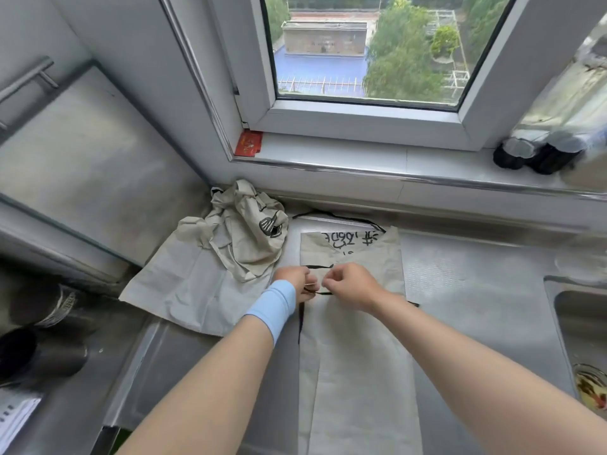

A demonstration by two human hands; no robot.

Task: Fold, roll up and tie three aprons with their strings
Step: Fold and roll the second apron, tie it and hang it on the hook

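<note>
A beige apron [354,356] lies folded into a long strip down the steel counter [476,307], black lettering at its far end. My left hand [295,282], with a light blue wristband, and my right hand [353,285] meet over its upper part. Both pinch a thin black apron string [320,292] stretched between them. A second stretch of black string [318,266] lies just beyond the fingers. To the left, a crumpled beige apron [243,234] sits on top of another flat beige apron [184,290].
A sink [581,323] is at the right edge, with a dish of food [591,385] at its near side. Dark pots [42,336] stand at the left. A window sill [361,159] runs behind, with a red card [248,144] and dark bottles [538,152].
</note>
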